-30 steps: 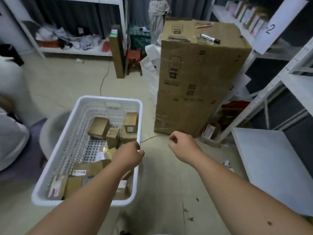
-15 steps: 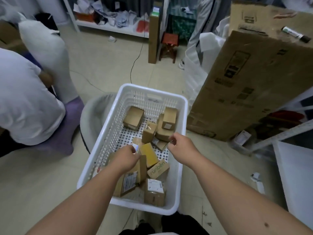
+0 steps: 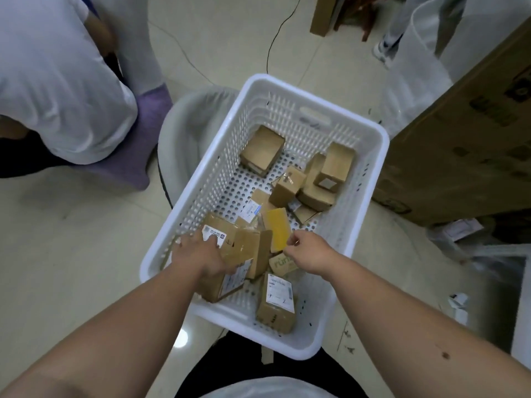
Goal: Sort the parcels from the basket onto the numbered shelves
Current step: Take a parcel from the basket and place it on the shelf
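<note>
White basket (image 3: pixel 370 156) on the floor below me, about a dozen small cardboard parcels loose inside. My left hand (image 3: pixel 198 258) lies on the labelled parcel (image 3: pixel 218 239) at the basket's 8 o'clock side, fingers spread over its label; no closed grip visible. My right hand (image 3: pixel 309 254) pinches the near edge of the yellow parcel (image 3: pixel 276 229) at centre. A parcel marked "1-2" (image 3: pixel 277 305) lies at 6 o'clock. Large cardboard carton (image 3: pixel 465 145) at 3 o'clock; another person in white (image 3: pixel 57 81) at 10 o'clock.

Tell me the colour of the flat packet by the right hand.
Yellow: the flat packet, in the white basket, is seen in the head view.
</note>
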